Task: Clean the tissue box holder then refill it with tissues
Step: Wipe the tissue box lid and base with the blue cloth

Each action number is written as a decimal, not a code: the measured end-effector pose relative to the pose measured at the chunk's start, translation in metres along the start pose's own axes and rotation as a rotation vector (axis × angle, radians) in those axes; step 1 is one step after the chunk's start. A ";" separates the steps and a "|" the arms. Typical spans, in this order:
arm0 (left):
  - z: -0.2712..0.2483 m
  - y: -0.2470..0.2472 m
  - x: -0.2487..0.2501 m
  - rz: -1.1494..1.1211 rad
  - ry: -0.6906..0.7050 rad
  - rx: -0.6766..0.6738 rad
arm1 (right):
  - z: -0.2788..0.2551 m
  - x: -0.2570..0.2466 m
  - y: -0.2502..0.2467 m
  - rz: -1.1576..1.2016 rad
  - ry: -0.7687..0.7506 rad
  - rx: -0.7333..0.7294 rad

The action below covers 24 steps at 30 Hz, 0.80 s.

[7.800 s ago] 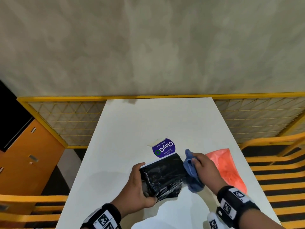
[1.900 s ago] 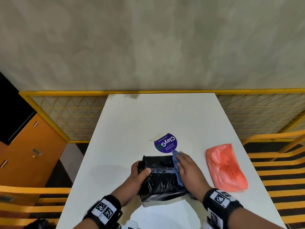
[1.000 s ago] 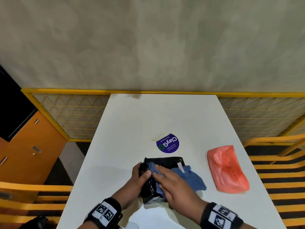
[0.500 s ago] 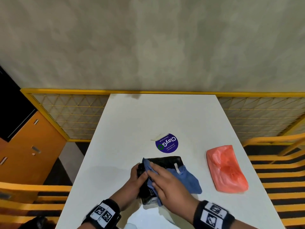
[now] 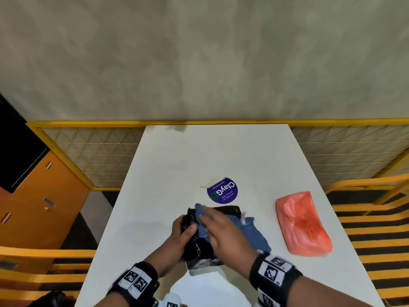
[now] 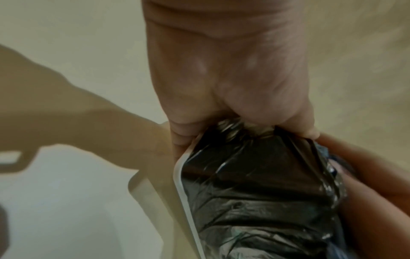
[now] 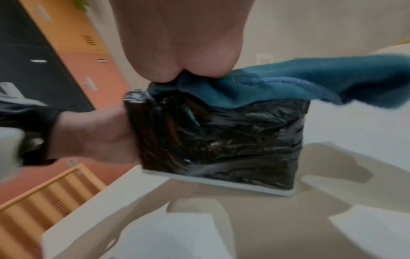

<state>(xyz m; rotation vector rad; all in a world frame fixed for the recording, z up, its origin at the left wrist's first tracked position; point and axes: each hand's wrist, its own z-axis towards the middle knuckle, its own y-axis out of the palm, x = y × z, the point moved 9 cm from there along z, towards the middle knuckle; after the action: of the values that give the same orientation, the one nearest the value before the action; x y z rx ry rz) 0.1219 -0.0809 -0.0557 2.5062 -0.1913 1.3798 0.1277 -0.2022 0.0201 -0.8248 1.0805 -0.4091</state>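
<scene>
Hands first: my left hand (image 5: 182, 234) curls tight around the left end of the black tissue box holder (image 5: 202, 249), which stands on the white table (image 5: 221, 156). My right hand (image 5: 223, 233) lies flat, fingers straight, pressing the blue cloth (image 5: 254, 235) on top of the holder. Right of the holder lies a pink tissue pack (image 5: 303, 222). Behind the holder I see a round purple sticker (image 5: 222, 190).
</scene>
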 end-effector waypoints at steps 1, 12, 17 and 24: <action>0.000 -0.001 0.000 -0.004 0.000 -0.002 | -0.007 -0.011 0.003 0.015 -0.061 -0.042; 0.002 0.003 0.005 0.054 0.002 -0.015 | -0.019 0.092 -0.039 0.052 0.297 0.119; 0.004 -0.002 0.007 0.031 0.032 0.001 | 0.001 0.025 -0.003 0.002 0.093 0.024; 0.000 -0.001 0.005 0.081 0.022 0.003 | -0.042 0.070 -0.026 0.069 0.080 0.030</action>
<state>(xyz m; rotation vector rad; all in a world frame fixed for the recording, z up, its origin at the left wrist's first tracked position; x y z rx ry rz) 0.1252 -0.0796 -0.0519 2.5103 -0.2887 1.4390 0.1231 -0.2810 -0.0123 -0.7479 1.1714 -0.4025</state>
